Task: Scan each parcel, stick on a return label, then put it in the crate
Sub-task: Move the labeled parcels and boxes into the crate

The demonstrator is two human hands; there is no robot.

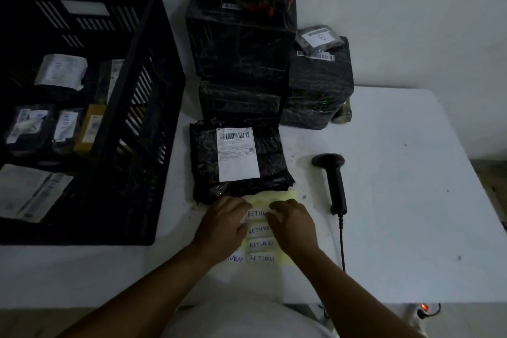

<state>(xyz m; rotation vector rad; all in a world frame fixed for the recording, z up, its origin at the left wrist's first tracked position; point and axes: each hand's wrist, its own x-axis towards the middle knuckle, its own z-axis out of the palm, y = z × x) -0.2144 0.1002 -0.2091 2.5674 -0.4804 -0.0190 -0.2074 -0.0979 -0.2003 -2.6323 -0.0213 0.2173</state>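
both hands sit on a yellow sheet of return labels lying on the white surface just in front of the person. the left hand lies over the sheet's left side, and the right hand is at its right side with fingers curled at the edge of the top label, which reads "return"; whether that grip is clamped on the label or only touching it cannot be told, and the same holds for the left. three more labels show below between the wrists.

a flat black parcel with a white barcode slip lies just beyond the sheet, its near edge overlapping the yellow paper. behind it rises a stack of black wrapped parcels, with a lower stack to the right. the black handheld scanner lies on the surface right of the parcel, apart from both hands, its cable trailing toward the person. the black crate stands at the left, holding several labelled parcels.
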